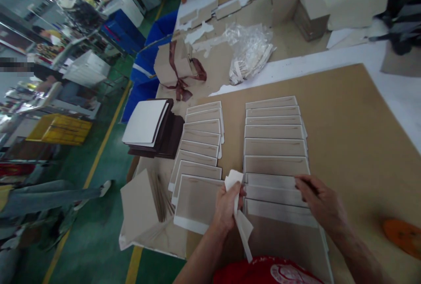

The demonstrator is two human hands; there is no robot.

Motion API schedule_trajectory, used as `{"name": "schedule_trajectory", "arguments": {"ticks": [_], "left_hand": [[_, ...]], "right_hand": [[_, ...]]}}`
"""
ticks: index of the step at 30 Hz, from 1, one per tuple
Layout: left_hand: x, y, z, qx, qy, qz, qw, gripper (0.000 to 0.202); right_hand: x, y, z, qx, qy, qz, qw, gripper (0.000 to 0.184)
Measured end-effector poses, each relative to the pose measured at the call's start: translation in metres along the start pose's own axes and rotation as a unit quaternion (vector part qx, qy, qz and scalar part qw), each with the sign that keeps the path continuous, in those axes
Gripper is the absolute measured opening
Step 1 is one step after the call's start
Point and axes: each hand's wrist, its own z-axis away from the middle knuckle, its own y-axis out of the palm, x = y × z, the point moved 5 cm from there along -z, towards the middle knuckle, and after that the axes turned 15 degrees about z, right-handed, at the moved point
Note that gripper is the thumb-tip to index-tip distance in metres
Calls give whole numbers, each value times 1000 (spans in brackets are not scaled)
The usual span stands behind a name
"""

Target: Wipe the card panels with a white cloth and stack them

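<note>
Two columns of overlapping grey cards with white edges lie on a brown cardboard sheet (pixel 348 134): a left column (pixel 200 143) and a right column (pixel 274 143). My left hand (pixel 226 207) is closed on several white paper strips (pixel 238 213) that hang down from it, between the two columns. My right hand (pixel 324 205) rests on the near cards of the right column, fingertips pinching at a white edge; what it grips is too small to tell.
A dark brown stack with a white board on top (pixel 153 128) sits at the left. Loose grey boards (pixel 141 209) lie at the near left edge. A plastic bag of strips (pixel 250 51), ribbon-tied cardboard (pixel 177 66) and an orange object (pixel 403 235) are around. Someone's leg (pixel 49 194) stands in the aisle.
</note>
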Motion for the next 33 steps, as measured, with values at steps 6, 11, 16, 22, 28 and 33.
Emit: {"name": "schedule_trajectory", "arguments": {"ticks": [6, 11, 16, 22, 28, 33], "left_hand": [[-4, 31, 21, 92, -25, 20, 995, 38], [0, 34, 18, 69, -21, 11, 997, 39], [6, 30, 16, 63, -63, -8, 996, 38], [0, 16, 1, 40, -57, 6, 998, 35], [-2, 11, -16, 24, -44, 23, 998, 41], [4, 19, -23, 18, -30, 35, 999, 44]], "right_hand": [[90, 60, 18, 246, -104, -200, 943, 42], [94, 65, 16, 229, -95, -209, 946, 30], [84, 47, 5, 131, -143, -156, 969, 28], [40, 17, -20, -10, -26, -200, 979, 34], [-6, -5, -33, -43, 70, -254, 964, 41], [-20, -11, -28, -43, 77, -220, 972, 40]]}}
